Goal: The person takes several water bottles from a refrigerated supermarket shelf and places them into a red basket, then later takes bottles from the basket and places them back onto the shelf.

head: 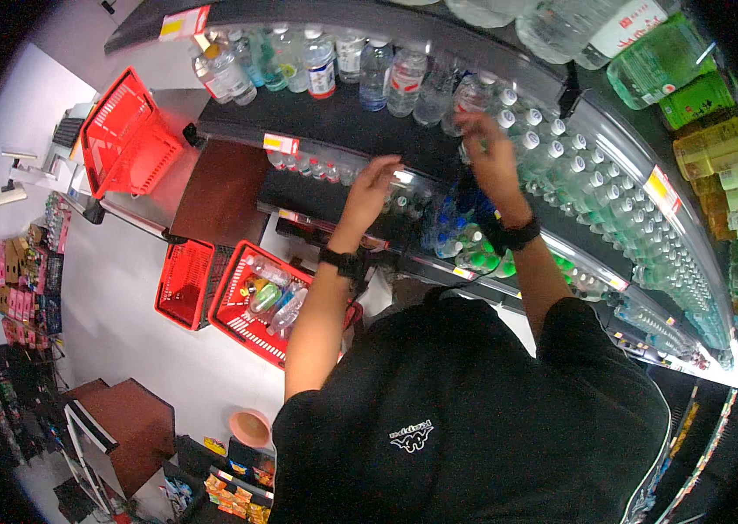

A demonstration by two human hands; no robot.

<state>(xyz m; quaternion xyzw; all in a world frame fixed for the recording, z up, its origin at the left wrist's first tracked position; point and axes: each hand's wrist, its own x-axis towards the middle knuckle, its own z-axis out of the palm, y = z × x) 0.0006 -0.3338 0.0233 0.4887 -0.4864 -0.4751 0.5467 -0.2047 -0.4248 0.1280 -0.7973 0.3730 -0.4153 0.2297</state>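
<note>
My left hand (374, 188) hovers at the front edge of a dark shelf (323, 118), fingers extended, with nothing visible in it. My right hand (492, 160) is raised and blurred by motion. Its fingertips overlap the lower part of a clear bottle with a red label (469, 98); whether they touch it I cannot tell. To the left of that bottle stands a row of clear plastic bottles, among them a red-labelled bottle (406, 82) and a bluish bottle (376, 75). Packed white-capped bottles (578, 164) stretch away to the right of my right hand.
A red shopping basket (238, 321) holding several bottles stands at my left, beside another red basket (179, 281). Further off, a red basket (133, 144) sits higher up. Green-capped bottles (483, 255) fill a lower shelf. Large jugs (565, 33) stand above.
</note>
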